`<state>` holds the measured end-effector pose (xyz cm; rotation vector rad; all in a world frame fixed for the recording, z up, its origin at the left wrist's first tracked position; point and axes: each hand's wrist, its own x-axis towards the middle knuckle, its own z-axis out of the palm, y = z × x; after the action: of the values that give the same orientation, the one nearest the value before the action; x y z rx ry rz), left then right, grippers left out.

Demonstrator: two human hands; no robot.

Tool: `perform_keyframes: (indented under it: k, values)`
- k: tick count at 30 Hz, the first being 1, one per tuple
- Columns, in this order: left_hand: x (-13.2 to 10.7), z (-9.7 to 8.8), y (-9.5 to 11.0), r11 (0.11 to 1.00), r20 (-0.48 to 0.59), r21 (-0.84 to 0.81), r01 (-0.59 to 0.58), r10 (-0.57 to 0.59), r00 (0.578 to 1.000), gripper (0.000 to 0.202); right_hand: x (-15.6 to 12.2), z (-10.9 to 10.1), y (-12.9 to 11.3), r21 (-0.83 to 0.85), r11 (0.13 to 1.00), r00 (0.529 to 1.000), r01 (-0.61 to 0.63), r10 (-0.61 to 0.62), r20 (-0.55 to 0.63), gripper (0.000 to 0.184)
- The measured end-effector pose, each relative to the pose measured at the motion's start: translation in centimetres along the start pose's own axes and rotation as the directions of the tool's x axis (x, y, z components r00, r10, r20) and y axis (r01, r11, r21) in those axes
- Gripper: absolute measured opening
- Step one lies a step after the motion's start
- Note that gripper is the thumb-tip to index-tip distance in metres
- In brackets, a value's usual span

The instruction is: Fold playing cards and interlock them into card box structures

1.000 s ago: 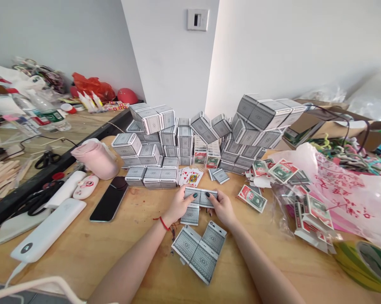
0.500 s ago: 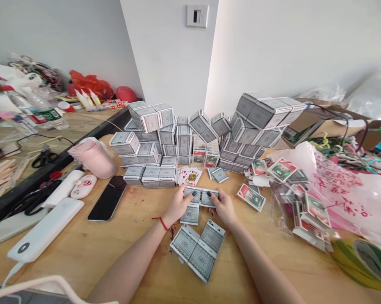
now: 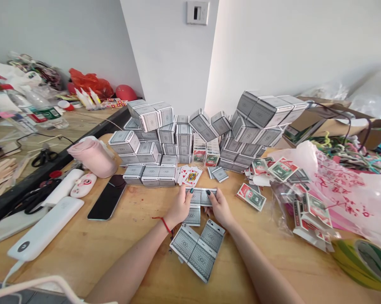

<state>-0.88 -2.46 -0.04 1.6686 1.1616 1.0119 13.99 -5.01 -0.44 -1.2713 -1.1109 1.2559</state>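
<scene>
Between my hands is a joined piece of playing cards [image 3: 201, 196], backs up. My left hand [image 3: 181, 207] pinches its left end and my right hand [image 3: 221, 208] its right end, thumbs on top. Just below it a single card back [image 3: 192, 216] shows; whether it is attached to the held piece I cannot tell. Nearer to me lies an L-shaped group of joined cards [image 3: 200, 252], one corner marked with a 6. Beyond my hands a few face-up cards [image 3: 190, 175] and a small folded card piece [image 3: 219, 174] rest in front of the stacked card blocks [image 3: 159, 174].
Card blocks [image 3: 266, 112] are piled high at the back right. Opened card boxes [image 3: 314, 215], a plastic bag [image 3: 345, 181] and a tape roll [image 3: 364, 261] lie on the right. At left are a phone [image 3: 107, 197], a power bank [image 3: 46, 228] and a pink roll [image 3: 93, 156].
My hands have drawn slightly closer together on the held cards, the left one shifting a little to the right. The other cards and blocks stay where they were.
</scene>
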Motion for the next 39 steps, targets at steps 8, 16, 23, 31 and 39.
perform_keyframes:
  k: [8, 16, 23, 31, 39]
  values:
    - [-0.1, 0.3, -0.1, 1.000, -0.017, 0.026, 0.012, -0.012, 1.000, 0.018, -0.2, 0.5, -0.3, 0.078, 0.997, 0.999, -0.006, 0.002, 0.050, 0.035]
    - [-0.1, 0.1, 0.1, 0.999, -0.011, 0.039, 0.001, -0.001, 1.000, 0.016, 0.1, 0.5, -0.4, 0.138, 0.990, 0.999, 0.032, -0.028, -0.034, 0.035]
    - [0.1, 0.0, 0.0, 0.999, -0.028, -0.027, -0.027, 0.026, 0.999, 0.019, 0.3, -0.8, -0.2, 0.155, 0.988, 1.000, 0.016, -0.014, -0.013, 0.034]
    - [0.1, 0.3, -0.5, 1.000, -0.062, 0.000, -0.014, 0.014, 0.998, 0.018, 0.3, -0.8, -0.1, 0.173, 0.985, 0.999, -0.002, -0.005, 0.042, 0.034]
    - [0.0, 0.3, -0.2, 0.999, -0.064, 0.000, -0.045, 0.044, 0.997, 0.022, 0.2, -0.8, -0.1, 0.262, 0.962, 0.992, -0.080, 0.052, 0.114, 0.035]
